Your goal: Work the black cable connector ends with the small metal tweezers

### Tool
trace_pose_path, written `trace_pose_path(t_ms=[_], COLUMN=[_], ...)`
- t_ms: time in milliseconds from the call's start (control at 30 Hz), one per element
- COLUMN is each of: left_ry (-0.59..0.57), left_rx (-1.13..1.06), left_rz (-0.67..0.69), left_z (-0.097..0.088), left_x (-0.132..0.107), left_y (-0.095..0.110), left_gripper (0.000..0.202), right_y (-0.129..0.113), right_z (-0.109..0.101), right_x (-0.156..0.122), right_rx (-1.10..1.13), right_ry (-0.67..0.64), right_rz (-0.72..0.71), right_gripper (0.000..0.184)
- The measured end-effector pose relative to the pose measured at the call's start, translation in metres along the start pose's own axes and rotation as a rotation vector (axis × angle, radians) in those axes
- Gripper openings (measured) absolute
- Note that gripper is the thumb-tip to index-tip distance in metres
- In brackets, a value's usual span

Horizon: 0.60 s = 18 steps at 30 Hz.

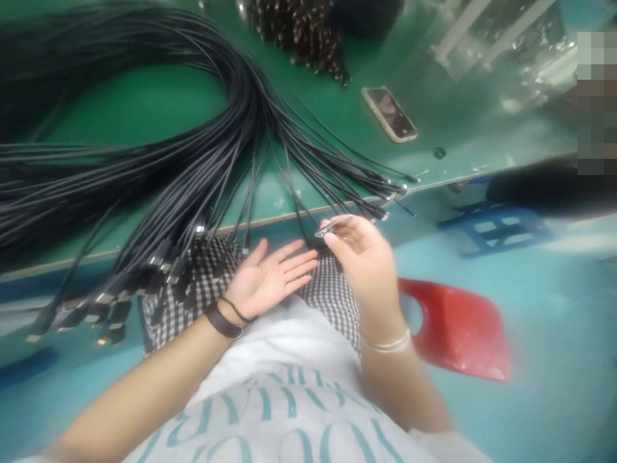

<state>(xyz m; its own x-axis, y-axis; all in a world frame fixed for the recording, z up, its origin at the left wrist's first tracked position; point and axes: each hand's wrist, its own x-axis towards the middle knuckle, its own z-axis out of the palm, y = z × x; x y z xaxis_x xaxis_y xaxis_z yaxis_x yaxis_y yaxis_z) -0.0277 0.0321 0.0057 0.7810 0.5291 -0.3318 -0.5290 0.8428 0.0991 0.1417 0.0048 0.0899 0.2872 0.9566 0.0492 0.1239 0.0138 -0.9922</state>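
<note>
Head view, looking down at a seated person's lap. The left hand (267, 278) lies palm up and wide open, fingers spread, holding nothing, with a black strap (222, 320) and a thin cord on its wrist. The right hand (361, 267) is half closed, pinching a thin metal piece (333, 226) between thumb and fingertips; a pale bangle (385, 342) circles that wrist. Black cables (202, 135) sweep in a thick bundle across a green bench (144, 109), their metal-tipped connectors (164, 273) hanging over its edge just beside the left hand, above a checked cloth (328, 299) on the lap. A phone (388, 114) lies on the bench, with no readable label. The white shirt (284, 405) has large teal letters, upside down and cut off, too partial to read. A red stool (457, 328) and a blue stool (491, 229) stand on the floor.
</note>
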Motion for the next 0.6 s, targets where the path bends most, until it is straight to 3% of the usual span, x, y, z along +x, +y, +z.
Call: trace_pose_path(t_ms=[100, 167, 233, 400, 500, 600], left_ry=[-0.018, -0.02, 0.01, 0.118, 0.142, 0.15], left_rx=[-0.098, -0.133, -0.14, -0.123, -0.112, -0.104], left_rz=[0.071, 0.117, 0.155, 0.206, 0.194, 0.177], left_z=[0.003, 0.005, 0.004, -0.017, -0.024, -0.023], left_x=[0.003, 0.007, 0.011, 0.024, 0.028, 0.027], left_y=[-0.009, -0.012, -0.012, -0.004, -0.004, -0.005], left_gripper=[0.06, 0.062, 0.065, 0.058, 0.053, 0.052], right_y=[0.009, 0.026, 0.05, 0.105, 0.12, 0.127], right_z=[0.015, 0.031, 0.043, 0.042, 0.045, 0.046], right_x=[-0.022, -0.035, -0.037, -0.011, -0.005, 0.004], right_rx=[0.079, 0.312, 0.349, 0.328, 0.36, 0.42], right_ry=[0.082, -0.126, -0.27, 0.011, -0.01, 0.007], right_rz=[-0.071, -0.037, 0.036, 0.085, 0.134, 0.179], right_gripper=[0.02, 0.025, 0.031, 0.019, 0.026, 0.022])
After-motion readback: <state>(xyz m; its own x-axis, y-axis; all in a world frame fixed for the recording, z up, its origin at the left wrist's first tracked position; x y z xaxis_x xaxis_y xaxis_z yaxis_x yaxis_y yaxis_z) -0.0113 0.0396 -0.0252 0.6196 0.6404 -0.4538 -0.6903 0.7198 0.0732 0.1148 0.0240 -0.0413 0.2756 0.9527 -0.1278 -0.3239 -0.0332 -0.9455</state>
